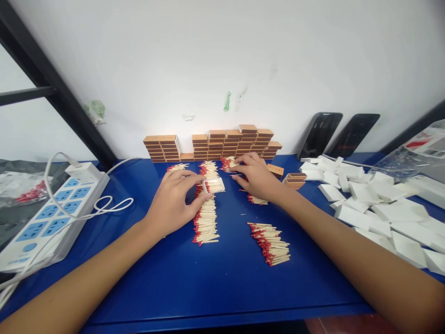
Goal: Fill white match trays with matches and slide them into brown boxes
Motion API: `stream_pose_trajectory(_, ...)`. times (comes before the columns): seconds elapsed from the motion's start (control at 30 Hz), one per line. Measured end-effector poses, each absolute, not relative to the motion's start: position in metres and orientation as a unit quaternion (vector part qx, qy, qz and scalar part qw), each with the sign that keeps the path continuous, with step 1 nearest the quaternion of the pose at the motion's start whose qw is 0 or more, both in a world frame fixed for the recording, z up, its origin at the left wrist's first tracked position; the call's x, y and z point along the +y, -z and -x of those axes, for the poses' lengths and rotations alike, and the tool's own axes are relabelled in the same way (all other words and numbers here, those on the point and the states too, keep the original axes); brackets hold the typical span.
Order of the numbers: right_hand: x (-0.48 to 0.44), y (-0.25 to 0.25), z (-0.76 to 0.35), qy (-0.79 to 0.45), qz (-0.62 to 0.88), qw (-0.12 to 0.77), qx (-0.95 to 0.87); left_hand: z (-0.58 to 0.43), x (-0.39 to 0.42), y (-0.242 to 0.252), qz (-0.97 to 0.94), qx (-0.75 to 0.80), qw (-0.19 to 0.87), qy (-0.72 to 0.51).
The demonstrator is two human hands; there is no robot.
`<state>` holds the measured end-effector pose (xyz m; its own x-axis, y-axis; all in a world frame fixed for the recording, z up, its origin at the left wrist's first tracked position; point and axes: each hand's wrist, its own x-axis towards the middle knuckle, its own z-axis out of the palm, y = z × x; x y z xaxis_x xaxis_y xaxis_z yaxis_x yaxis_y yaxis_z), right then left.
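Observation:
My left hand (175, 197) is closed on a small white matchbox tray (213, 185), pinched between thumb and fingers, with red-tipped matches lying in it. Below the tray runs a long row of matches (206, 220), heads to the left. My right hand (255, 174) is at a small pile of matches (227, 163) near the back, fingers reaching onto it and the thumb apart from them. Under its wrist lie more matches (257, 199). Nearer the front is another slanting heap of matches (270, 243).
Stacks of brown matchboxes (222, 146) line the wall. Loose boxes (295, 180) stand right of my right wrist. Many white trays (365, 195) are piled at the right, two black phones (320, 134) behind them. A power strip (55, 218) with white cables occupies the left of the blue table (156, 283).

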<state>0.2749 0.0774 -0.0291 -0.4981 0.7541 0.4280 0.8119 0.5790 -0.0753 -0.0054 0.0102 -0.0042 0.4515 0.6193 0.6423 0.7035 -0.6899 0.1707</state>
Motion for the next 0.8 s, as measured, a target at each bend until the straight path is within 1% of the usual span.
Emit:
stream_pose_trajectory(0.43,0.079,0.026,-0.275,0.049,0.452,0.235,-0.859,0.007,0.011,0.005,0.85,-0.386,0.059,0.352)
stream_pose_trajectory(0.67,0.075,0.018,-0.283,0.057,0.485,0.189,-0.852,0.007,0.011,0.005,0.851,-0.383,0.064,0.353)
stream_pose_trajectory(0.8,0.072,0.017,-0.281,0.052,0.478,0.175,-0.859,0.007,0.01,0.005,0.851,-0.389,0.057,0.348)
